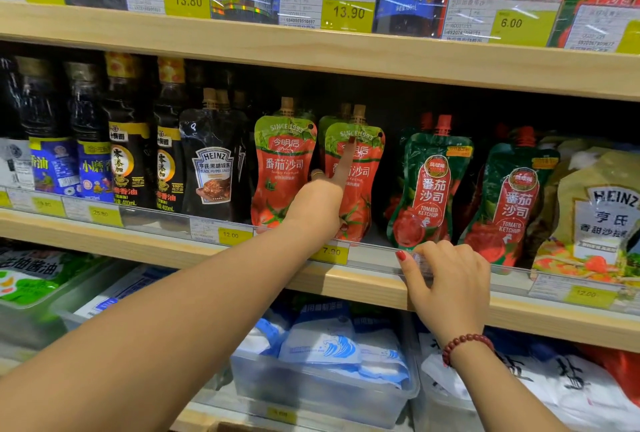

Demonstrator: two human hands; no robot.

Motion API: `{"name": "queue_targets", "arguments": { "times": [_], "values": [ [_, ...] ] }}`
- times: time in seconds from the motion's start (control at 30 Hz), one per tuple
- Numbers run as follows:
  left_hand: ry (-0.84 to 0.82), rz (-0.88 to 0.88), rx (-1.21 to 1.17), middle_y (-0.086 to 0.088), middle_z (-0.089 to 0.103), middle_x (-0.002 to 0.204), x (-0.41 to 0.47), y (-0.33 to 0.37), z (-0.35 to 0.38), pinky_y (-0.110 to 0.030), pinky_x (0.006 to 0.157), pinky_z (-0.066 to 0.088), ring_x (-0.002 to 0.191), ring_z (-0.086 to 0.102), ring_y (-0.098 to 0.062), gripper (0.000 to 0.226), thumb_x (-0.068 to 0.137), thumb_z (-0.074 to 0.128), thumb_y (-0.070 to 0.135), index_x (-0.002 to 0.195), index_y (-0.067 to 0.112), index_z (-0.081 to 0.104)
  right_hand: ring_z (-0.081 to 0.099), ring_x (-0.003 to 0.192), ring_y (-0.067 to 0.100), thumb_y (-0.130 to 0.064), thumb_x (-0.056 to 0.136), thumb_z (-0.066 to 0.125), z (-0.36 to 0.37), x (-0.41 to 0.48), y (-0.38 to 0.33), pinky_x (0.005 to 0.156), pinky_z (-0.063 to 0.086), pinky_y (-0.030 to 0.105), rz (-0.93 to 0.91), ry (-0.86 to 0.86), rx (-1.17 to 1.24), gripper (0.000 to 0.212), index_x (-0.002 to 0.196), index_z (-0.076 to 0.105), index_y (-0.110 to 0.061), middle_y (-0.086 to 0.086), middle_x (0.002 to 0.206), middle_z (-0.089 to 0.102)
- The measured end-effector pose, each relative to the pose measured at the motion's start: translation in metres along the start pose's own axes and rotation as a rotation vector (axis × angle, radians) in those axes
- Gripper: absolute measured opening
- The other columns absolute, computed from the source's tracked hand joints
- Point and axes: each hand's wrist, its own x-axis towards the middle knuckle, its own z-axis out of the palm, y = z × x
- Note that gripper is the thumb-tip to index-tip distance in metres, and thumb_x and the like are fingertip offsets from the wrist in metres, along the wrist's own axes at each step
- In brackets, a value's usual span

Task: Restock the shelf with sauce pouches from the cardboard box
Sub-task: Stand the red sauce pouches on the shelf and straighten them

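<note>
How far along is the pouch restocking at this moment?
Done: ketchup pouches stand in two rows on the middle shelf. In hand: the left hand presses a forefinger on the right row's front pouch; the right hand grips the price rail. Left: unclear; the box's contents are unseen.

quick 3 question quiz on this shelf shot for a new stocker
1. True or false: the left hand grips a ketchup pouch by its cap.
2. What does the right hand hold? A) a cardboard box B) the clear price rail C) a bottle
3. Fill in: the yellow tag below the touched pouch reads ____.
Key: 1 false, its index finger only touches the pouch's front; 2 B; 3 7.90.
</note>
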Motion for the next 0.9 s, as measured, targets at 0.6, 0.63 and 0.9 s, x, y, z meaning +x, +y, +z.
{"name": "queue_targets", "arguments": {
  "times": [0.6, 0.63, 0.9],
  "values": [
    [0.005, -0.013, -0.180, -0.002, 0.056, 0.116, -0.186, -0.075, -0.017, -0.033, 0.078, 0.046, 0.103, 0.054, -0.022, 0.033, 0.083, 0.066, 0.034, 0.114, 0.022, 0.062, 0.054, 0.102, 0.025, -0.024, 0.085, 0.061, -0.030, -0.046, -0.038, 0.087, 0.037, 0.032, -0.216, -0.089, 0.383, 0.022, 0.104, 0.065, -0.014, 0.006, 0.106, 0.063],
    [-0.033, -0.048, -0.178, -0.003, 0.056, 0.115, -0.203, -0.083, -0.007, -0.034, 0.082, 0.046, 0.106, 0.053, -0.023, 0.033, 0.083, 0.067, 0.032, 0.114, 0.021, 0.063, 0.054, 0.100, 0.023, -0.023, 0.084, 0.060, -0.027, -0.066, -0.045, 0.086, 0.037, 0.030, -0.224, -0.139, 0.431, 0.021, 0.102, 0.066, -0.013, 0.005, 0.104, 0.062],
    [-0.319, -0.309, -0.156, -0.007, 0.045, 0.141, -0.312, -0.119, 0.069, -0.038, 0.099, 0.044, 0.125, 0.046, -0.025, 0.050, 0.083, 0.064, 0.031, 0.131, 0.035, 0.052, 0.049, 0.103, 0.009, -0.023, 0.081, 0.064, 0.022, -0.241, -0.049, 0.091, 0.040, 0.026, -0.020, -0.897, 0.614, 0.027, 0.108, 0.062, -0.025, -0.010, 0.103, 0.054]
  ]
}}
